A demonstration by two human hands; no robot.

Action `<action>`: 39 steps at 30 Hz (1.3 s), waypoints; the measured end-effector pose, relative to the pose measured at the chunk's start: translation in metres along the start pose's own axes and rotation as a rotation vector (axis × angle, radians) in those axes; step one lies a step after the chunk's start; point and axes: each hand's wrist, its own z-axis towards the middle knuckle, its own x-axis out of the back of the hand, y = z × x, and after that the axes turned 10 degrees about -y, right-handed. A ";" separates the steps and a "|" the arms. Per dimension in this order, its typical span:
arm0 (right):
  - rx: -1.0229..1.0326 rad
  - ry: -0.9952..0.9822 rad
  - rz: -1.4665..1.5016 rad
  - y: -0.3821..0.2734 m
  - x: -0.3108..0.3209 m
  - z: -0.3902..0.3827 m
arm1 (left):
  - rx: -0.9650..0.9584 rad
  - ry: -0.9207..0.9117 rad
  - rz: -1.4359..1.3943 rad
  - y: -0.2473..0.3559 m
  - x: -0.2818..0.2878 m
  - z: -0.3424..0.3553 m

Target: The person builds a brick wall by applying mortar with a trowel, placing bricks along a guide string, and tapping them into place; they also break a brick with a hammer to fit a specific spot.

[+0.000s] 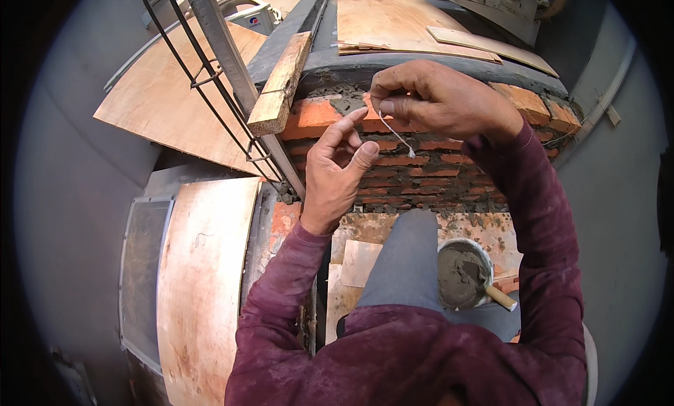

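Red brick wall (421, 164) stands before us. Above it, our right hand (442, 97) pinches a thin, floppy white string (397, 134) near its end; our left hand (337, 171) waits open just below.

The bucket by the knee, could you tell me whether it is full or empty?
Partly full: grey mortar fills the bucket short of its rim, a trowel resting in it.
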 end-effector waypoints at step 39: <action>-0.284 0.108 0.298 0.096 0.084 0.087 | -0.275 0.656 0.106 0.036 0.239 -0.003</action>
